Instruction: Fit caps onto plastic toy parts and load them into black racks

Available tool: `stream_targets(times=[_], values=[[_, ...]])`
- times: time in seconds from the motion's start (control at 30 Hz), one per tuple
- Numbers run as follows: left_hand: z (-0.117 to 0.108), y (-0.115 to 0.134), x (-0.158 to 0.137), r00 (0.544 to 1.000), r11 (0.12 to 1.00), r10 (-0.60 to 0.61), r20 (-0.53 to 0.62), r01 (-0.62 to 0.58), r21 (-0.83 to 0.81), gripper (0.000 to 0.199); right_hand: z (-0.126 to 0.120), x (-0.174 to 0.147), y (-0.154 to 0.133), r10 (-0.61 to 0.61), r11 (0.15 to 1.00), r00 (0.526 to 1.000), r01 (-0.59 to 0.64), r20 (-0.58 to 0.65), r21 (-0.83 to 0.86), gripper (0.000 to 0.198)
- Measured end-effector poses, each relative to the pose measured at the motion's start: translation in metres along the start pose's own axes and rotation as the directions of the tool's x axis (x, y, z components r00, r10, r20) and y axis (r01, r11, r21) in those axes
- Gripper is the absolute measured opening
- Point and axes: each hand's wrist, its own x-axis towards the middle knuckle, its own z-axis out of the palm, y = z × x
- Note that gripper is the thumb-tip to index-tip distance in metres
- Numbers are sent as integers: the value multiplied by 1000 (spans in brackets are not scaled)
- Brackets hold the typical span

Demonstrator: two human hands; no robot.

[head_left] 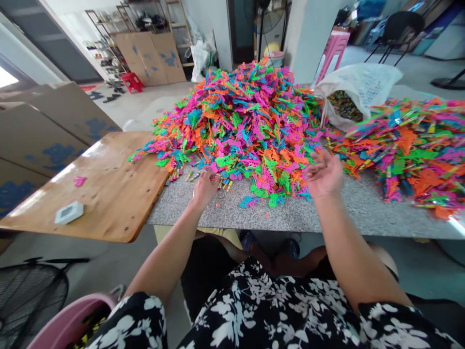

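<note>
A large heap of small plastic toy guns (pixel 250 116) in pink, orange, green and blue covers the middle of the grey speckled table (pixel 290 215). My left hand (pixel 206 189) is at the heap's front edge with its fingers curled together; whatever they grip is hidden. Beside it lie several small tubes with yellow bands (pixel 227 185). Palm turned up, my right hand (pixel 326 177) hovers at the heap's right side, fingers loosely bent and apart, nothing visible in them. A few toy guns (pixel 250 201) lie on the table between my hands.
At the right lies a shiny second pile of toys (pixel 417 150). Behind it, a white sack (pixel 363 77) gapes with small dark pieces inside. A wooden board (pixel 119 194) on the left bears a white device (pixel 69 212). A pink tub (pixel 72 317) stands below left.
</note>
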Motion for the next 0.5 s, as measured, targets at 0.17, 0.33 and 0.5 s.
stream_targets(times=[0.17, 0.33, 0.5], values=[[15, 8, 20, 998, 1000, -15, 57, 15, -1, 43, 42, -48, 45, 303, 872, 883, -106, 357, -477, 29], [39, 26, 24, 998, 997, 28, 53, -24, -73, 40, 106, -87, 93, 343, 474, 725, 415, 597, -776, 17], [41, 27, 34, 988, 998, -46, 147, 52, -37, 22, 165, -95, 118, 428, 143, 746, 502, 511, -853, 41]])
